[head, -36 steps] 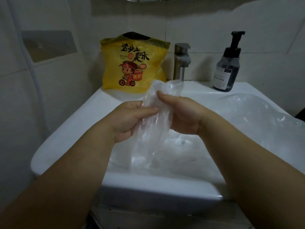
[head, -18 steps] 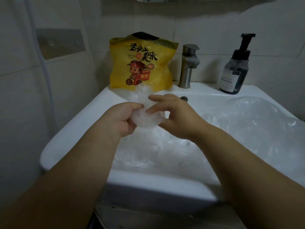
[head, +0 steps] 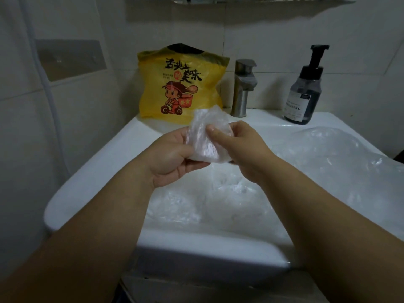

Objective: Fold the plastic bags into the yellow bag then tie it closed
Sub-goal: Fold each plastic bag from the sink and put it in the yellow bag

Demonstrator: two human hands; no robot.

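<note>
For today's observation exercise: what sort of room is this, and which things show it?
Most likely a bathroom: a white sink with a metal tap, a pump soap bottle standing on its back edge, and a tiled wall.

- One yellow bag (head: 181, 88).
- One folded clear bag (head: 205, 138).
- One sink (head: 91, 182).
- Loose clear bags (head: 338, 154) over the sink: tangled, count unclear.
- One tap (head: 242, 88).
- One pump bottle (head: 306, 92).
- Two hands: left hand (head: 172, 158), right hand (head: 242, 147).

My white washbasin (head: 87, 182) carries the yellow bag (head: 181, 84) on its back rim beside the faucet (head: 242, 88), a dark pump bottle (head: 305, 95), and clear plastic bags (head: 328, 154) across its bowl.
</note>
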